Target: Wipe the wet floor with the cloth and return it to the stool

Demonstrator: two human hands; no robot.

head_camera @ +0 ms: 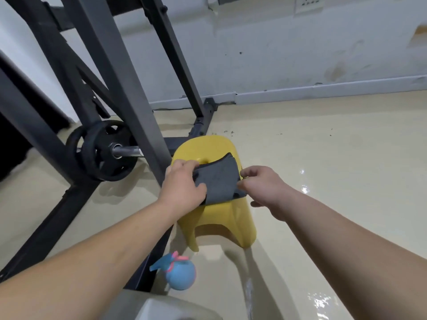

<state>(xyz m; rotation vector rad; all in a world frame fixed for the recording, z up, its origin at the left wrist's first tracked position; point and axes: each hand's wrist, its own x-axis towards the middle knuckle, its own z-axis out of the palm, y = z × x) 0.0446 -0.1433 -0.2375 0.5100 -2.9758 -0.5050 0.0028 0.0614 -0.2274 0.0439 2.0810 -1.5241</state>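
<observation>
Both forearms stretched forward, left hand (182, 183) grip clamped on grey cloth (216, 179) edge, right hand (261, 185) grip pinching opposite edge, over yellow stool (217, 218)

Both hands (182, 181) (261, 185) pinching grey cloth (217, 179) over yellow stool (221, 218); wet floor (323, 181)

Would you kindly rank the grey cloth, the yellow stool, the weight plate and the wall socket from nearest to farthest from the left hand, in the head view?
From the left hand:
1. grey cloth, gripped by that hand.
2. yellow stool, just beneath the cloth.
3. weight plate, on the barbell to the left.
4. wall socket, on the far wall, upper right.
</observation>
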